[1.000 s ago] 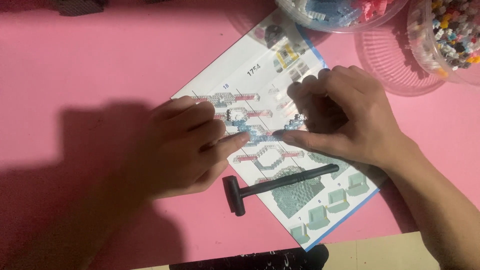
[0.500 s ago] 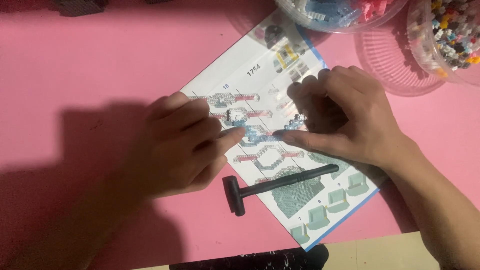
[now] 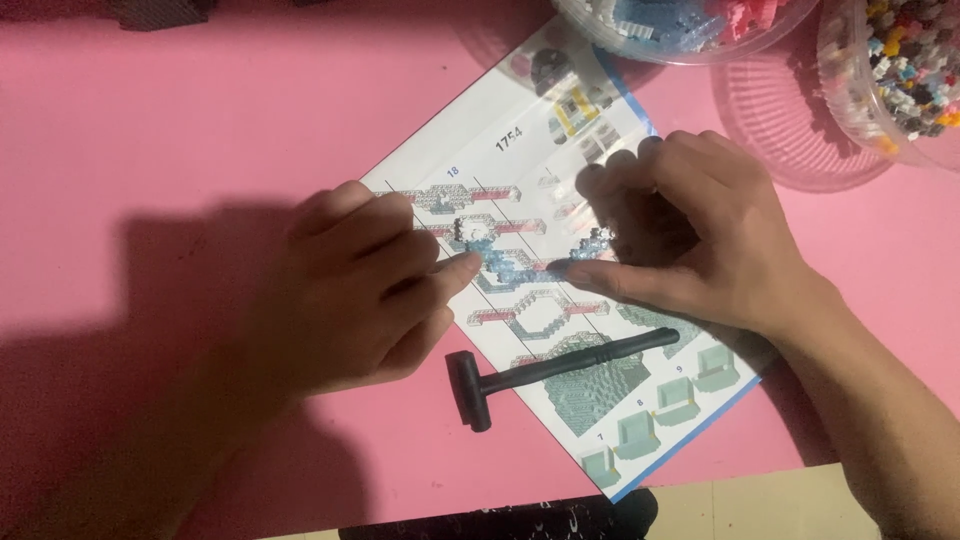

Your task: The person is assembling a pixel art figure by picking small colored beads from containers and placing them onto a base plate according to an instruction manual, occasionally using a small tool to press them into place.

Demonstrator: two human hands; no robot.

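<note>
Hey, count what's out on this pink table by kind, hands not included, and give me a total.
Instruction sheet: 1
Small black hammer: 1
Clear plastic bowls holding small bricks, at the top edge: 2
Empty clear bowl or lid between them: 1
Pale blue brick assembly under both hands' fingertips: 1
Total: 6

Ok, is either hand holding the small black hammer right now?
No, the small black hammer lies untouched across the instruction sheet, while the left hand and right hand pinch a small brick assembly above it.
</note>
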